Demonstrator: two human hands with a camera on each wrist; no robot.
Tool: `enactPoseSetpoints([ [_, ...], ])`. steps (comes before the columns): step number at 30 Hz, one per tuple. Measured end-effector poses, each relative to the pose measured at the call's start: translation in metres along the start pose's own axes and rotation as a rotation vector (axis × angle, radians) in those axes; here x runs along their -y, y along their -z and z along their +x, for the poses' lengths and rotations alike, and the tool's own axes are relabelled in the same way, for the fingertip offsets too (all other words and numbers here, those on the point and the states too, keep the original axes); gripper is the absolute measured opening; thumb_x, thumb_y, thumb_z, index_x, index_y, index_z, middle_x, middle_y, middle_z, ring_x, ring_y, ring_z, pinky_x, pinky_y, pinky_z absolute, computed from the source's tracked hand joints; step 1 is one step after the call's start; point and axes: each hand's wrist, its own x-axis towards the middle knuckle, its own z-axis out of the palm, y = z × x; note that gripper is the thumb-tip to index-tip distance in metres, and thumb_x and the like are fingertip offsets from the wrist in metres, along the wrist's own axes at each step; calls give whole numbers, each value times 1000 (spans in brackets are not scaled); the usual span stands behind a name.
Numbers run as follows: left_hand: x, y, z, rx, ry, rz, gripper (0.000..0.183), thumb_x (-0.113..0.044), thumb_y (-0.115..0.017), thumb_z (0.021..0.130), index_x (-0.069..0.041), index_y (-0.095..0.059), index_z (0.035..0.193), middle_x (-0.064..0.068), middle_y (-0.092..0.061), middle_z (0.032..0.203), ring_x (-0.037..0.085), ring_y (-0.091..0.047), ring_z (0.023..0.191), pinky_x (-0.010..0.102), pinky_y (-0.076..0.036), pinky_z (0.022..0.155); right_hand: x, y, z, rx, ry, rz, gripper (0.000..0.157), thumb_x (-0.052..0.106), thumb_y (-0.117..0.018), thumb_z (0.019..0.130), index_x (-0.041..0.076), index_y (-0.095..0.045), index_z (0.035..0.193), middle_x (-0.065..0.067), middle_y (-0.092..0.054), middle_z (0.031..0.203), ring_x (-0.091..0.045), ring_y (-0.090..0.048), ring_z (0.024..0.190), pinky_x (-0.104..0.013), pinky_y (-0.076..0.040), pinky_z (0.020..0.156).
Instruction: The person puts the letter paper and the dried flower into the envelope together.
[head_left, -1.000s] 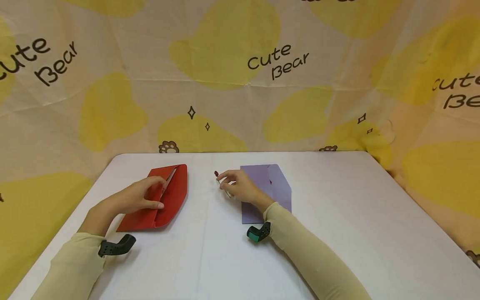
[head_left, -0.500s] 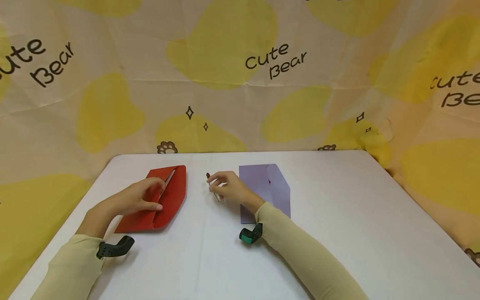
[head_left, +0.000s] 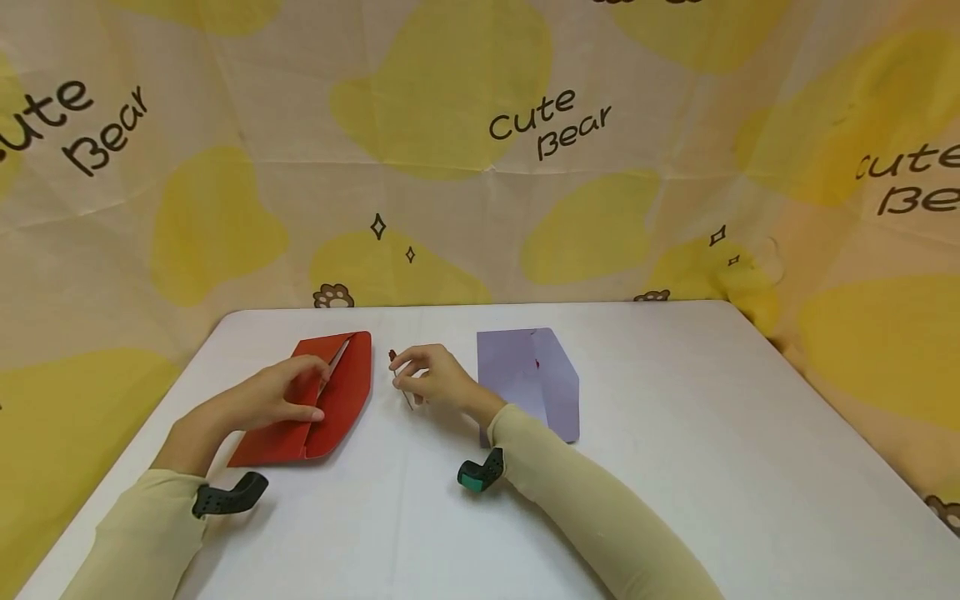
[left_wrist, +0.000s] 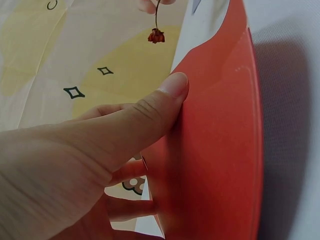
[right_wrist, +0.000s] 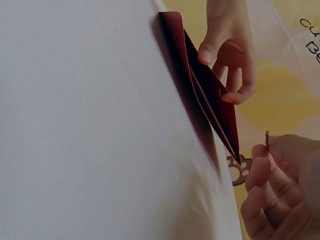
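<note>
My left hand (head_left: pixel 266 398) grips the pocket edge of a red envelope (head_left: pixel 349 408) on the left of the table, holding its mouth parted. In the left wrist view the thumb lies against the red paper (left_wrist: pixel 220 125), fingers beyond it. My right hand (head_left: pixel 437 379) pinches the thin stem of a small dried red flower (left_wrist: pixel 156 36), just right of the envelope and apart from it. The bloom points away from me and the stem end slants down toward the table. In the right wrist view only the stem's tip (right_wrist: pixel 267 135) shows above the fingertips.
A purple envelope (head_left: pixel 513 367) with a small dark red speck lies on the white table (head_left: pixel 712 442), partly behind my right forearm. Behind the table hangs a yellow-patterned cloth (head_left: pixel 450 100). Both wrists wear a black camera mount (head_left: pixel 231 494).
My right hand has moved left with the dried flower, away from the purple envelope and closer to the red one. The left hand stays on the red envelope.
</note>
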Motion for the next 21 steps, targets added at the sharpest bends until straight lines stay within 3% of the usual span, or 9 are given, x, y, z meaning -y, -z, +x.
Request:
enactPoseSetpoints([
  [21,-4,1,0,18,18,-20,55,-32,-83,83,-10,-54,124,18,-57,128,41,-49,120,56,-57,90,11,-24,13,-9,22,44,24,-1,-64,94,-7,-65,118,-31,-71,102,-13,-56,52,-19,-45,48],
])
